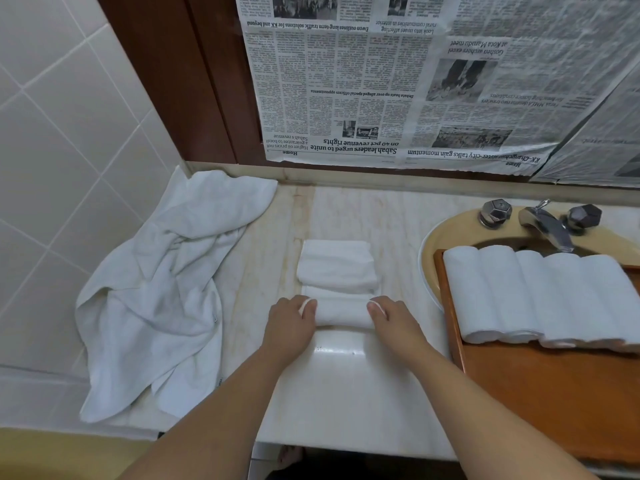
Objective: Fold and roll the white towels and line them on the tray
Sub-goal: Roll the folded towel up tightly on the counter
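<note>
White terry fills the middle of the marble counter (346,393), where a half-rolled towel (341,315) lies crosswise, the left hand (289,327) curled over its left end and the right hand (391,323) curled over its right end. Just beyond it sits a folded towel (337,265), and a heap of loose towels (162,282) sprawls at far left. At right, five rolled towels (540,296) lie side by side, touching, on the wooden tray (554,393) set over the sink (450,233).
</note>
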### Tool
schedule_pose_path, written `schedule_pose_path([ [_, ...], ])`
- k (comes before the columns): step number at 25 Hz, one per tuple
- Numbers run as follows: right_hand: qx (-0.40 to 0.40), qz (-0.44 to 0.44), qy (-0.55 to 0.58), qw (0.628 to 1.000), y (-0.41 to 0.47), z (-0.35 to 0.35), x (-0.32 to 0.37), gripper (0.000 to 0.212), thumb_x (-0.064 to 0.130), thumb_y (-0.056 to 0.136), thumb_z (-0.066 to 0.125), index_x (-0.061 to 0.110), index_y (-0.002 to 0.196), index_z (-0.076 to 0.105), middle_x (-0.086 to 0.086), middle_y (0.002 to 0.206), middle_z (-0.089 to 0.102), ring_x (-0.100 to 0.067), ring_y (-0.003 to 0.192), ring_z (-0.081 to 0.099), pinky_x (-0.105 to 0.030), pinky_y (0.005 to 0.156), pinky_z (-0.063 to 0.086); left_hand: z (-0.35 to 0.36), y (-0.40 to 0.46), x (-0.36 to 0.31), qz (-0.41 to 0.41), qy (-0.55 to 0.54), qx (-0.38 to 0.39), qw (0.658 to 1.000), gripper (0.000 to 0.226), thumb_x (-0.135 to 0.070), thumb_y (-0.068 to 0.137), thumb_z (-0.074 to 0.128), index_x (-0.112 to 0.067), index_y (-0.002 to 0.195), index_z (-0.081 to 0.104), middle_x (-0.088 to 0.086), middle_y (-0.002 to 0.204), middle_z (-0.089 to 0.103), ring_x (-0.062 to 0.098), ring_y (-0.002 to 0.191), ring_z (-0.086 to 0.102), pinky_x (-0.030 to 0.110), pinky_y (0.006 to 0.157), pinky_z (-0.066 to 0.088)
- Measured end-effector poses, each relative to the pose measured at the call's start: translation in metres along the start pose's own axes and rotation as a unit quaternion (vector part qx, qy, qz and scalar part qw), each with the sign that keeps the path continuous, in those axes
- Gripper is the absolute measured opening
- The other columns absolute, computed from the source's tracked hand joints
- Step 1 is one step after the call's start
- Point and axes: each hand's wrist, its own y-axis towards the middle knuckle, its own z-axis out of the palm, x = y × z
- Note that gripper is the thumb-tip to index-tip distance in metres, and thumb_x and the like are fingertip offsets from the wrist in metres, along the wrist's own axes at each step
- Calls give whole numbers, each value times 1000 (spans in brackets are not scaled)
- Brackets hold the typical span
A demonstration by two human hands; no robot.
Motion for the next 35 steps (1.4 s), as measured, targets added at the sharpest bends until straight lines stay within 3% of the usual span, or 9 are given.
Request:
schedule_pose_path([
  [3,11,98,99,990,5,-10,11,32,51,102,51,25,120,45,3,110,54,-15,99,57,-33,85,45,-3,5,-13,-94,-39,36,994,49,-50,103,44,-14,131,60,8,123,64,29,117,60,45,104,48],
  [8,-28,143,-13,989,1,3,22,15,30,102,42,16,104,36,-6,88,59,-22,73,57,-35,59,40,6,-12,-22,-67,12,-89,994,15,-33,95,56,-19,100,53,2,92,58,27,93,55,44,82,52],
  [14,-93,134,-84,983,-11,15,25,8,22,101,39,14,100,37,-5,74,57,-21,60,51,-33,49,26,23,-31,0,302,244,-255,886,28,-27,100,59,-14,77,68,5,78,60,29,70,54,40,58,45],
  [17,-84,161,-79,980,-10,13,23,12,24,98,43,12,101,43,-4,79,57,-19,64,52,-32,52,31,40,-54,-8,367,248,-183,878,35,-38,104,56,-8,108,74,11,103,72,33,94,66,45,85,56],
  [19,-73,173,-86,979,-8,13,23,18,27,98,46,10,103,48,-3,81,57,-20,68,54,-33,55,36,57,-70,-10,315,266,-100,906,59,-52,107,44,-5,139,60,16,135,63,34,127,59,48,115,41],
  [22,-53,181,-101,977,-7,12,23,24,32,97,49,10,106,50,-3,91,58,-26,82,58,-35,66,44,62,-76,-9,277,274,-65,919,70,-61,107,34,-7,148,50,12,143,56,30,136,50,42,123,23],
  [28,-253,-134,-156,945,-42,27,18,47,16,82,45,15,126,61,-6,129,57,-26,117,52,-40,98,43,45,-62,-30,269,300,-65,913,46,-52,101,38,-16,115,64,2,108,61,25,99,54,39,93,42],
  [30,-136,-208,-140,958,-34,23,34,58,28,89,32,22,141,58,1,149,53,-20,138,44,-39,118,32,43,-63,-32,268,293,-53,916,41,-47,97,40,-19,114,63,-2,102,58,22,94,52,37,90,41],
  [35,131,-120,-280,943,33,15,65,62,52,110,13,25,165,20,0,174,2,-19,160,2,-45,129,7,42,-66,-39,238,291,-45,926,51,-57,103,32,-22,121,64,-1,105,62,22,96,51,39,94,41],
])
